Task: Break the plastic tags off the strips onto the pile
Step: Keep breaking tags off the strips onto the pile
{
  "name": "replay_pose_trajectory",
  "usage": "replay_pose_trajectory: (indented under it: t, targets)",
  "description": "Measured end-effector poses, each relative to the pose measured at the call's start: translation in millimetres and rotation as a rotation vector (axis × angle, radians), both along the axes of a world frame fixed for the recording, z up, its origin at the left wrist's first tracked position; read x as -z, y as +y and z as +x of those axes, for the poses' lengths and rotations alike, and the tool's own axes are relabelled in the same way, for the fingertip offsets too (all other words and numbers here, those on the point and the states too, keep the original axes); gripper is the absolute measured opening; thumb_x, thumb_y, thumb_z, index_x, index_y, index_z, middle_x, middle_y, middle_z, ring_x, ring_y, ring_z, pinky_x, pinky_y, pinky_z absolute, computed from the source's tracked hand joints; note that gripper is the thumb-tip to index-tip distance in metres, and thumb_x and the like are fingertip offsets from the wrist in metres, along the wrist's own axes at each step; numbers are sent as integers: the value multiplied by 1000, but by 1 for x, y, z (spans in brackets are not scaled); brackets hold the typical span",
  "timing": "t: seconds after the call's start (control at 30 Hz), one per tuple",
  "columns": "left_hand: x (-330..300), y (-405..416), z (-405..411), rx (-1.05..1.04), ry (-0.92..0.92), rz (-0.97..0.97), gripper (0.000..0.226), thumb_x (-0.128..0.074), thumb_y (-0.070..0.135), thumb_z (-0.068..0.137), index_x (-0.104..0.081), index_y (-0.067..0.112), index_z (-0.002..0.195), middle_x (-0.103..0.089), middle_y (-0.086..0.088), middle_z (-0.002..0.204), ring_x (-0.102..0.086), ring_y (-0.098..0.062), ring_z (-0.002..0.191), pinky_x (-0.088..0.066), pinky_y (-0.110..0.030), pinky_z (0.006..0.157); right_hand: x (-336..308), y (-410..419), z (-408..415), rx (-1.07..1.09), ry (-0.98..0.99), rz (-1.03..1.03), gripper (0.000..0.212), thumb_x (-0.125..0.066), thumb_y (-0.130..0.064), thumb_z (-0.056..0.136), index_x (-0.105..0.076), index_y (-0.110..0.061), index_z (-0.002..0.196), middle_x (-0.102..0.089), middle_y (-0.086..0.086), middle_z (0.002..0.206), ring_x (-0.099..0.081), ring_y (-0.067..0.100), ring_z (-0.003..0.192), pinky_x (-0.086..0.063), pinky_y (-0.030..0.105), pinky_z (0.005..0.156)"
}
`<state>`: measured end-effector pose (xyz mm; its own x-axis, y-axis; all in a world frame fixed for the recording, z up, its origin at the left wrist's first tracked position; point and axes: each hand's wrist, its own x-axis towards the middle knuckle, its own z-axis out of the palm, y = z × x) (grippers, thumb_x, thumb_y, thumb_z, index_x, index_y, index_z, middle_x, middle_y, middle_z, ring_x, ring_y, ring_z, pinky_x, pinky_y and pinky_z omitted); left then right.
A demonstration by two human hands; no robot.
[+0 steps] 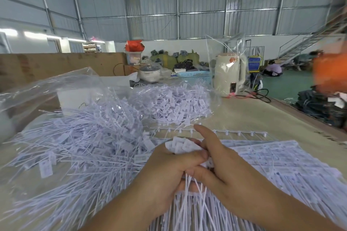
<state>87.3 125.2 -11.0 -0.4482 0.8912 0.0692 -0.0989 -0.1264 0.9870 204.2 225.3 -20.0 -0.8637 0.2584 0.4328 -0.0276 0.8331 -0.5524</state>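
Over the tabletop [253, 116], both hands' grip closed on a bunch of tags [183, 145]; loosening risked scattering them beyond the pile [84, 148]

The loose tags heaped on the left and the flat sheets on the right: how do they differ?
The pile of loose tags is a jumble, thin tails pointing every way; the stacked strips lie flat with their tags in neat rows. The pile's tags are single pieces; those in the strips are joined together. Both are white plastic on the same table. The left hand and right hand grip a bunch of tags between them.
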Motion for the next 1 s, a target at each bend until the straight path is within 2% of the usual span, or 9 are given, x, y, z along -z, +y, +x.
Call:
replay_pose_trajectory:
  t: [0.1,0.2,0.27,0.33,0.4,0.63,0.8,0.93,1.0]
  targets:
    - [-3,-1,-1,-60,43,33,9,-79,11,74,-76,12,82,-72,-12,71,-64,-19,52,-46,-22,44,-5,-1,4,15,-34,64,55,-39,-67,87,-13,-61,135,-46,-54,96,-51,-22,85,-38,4,72]
    - [-7,-4,-10,-151,70,43,10,-73,8,81,-75,15,74,-71,-12,68,-64,-20,51,-48,-25,44,-13,8,11,82,-123,131,41,-36,-73,85,-50,-37,96,-53,-17,63,-47,3,52,-33,20,50]
    - [-8,-6,-13,-162,110,49,16,-71,4,83,-74,19,79,-71,-10,69,-65,-22,52,-51,-28,45,-17,15,15,94,-210,104,50,-42,-69,86,-49,-21,74,-40,-5,55,-37,8,48,-29,25,51]
    - [-8,-6,-13,-169,140,50,25,-71,2,84,-70,25,93,-71,-3,70,-66,-23,54,-53,-30,46,-17,20,17,97,-248,97,51,-43,-65,86,-48,-17,70,-37,-5,55,-35,9,49,-30,28,53]
    - [-8,-5,-12,-169,165,73,27,-70,1,84,-70,26,91,-70,-1,69,-65,-22,53,-53,-31,46,-18,19,17,100,-241,101,52,-41,-66,83,-50,-16,72,-39,-2,56,-37,9,49,-31,30,53]
    - [-12,-1,-5,-218,-7,271,14,-70,5,78,-70,19,81,-70,-12,74,-65,-22,55,-51,-28,45,-18,1,12,268,94,116,49,-35,-70,79,-35,-27,57,-49,-10,56,-40,13,47,-27,27,46]
    - [-7,0,0,-270,-201,318,14,-66,6,79,-70,19,82,-73,-11,76,-68,-25,58,-53,-28,47,-28,11,17,351,494,-254,50,-44,-61,82,-42,-14,66,-31,-11,45,-26,4,41,-24,18,39]
    - [-3,2,-4,-270,-133,261,14,-68,6,80,-69,18,87,-71,-9,73,-66,-22,56,-52,-29,47,-24,13,21,156,206,-137,29,-45,-63,80,-53,-37,91,-46,-11,52,-34,4,42,-28,17,41]
    - [-2,1,0,-194,-15,233,13,-76,15,71,-73,23,81,-73,-11,79,-69,-24,64,-52,-30,50,-17,9,16,50,-11,-19,43,-42,-68,80,-36,-53,120,-60,-20,67,-50,2,50,-36,14,46]
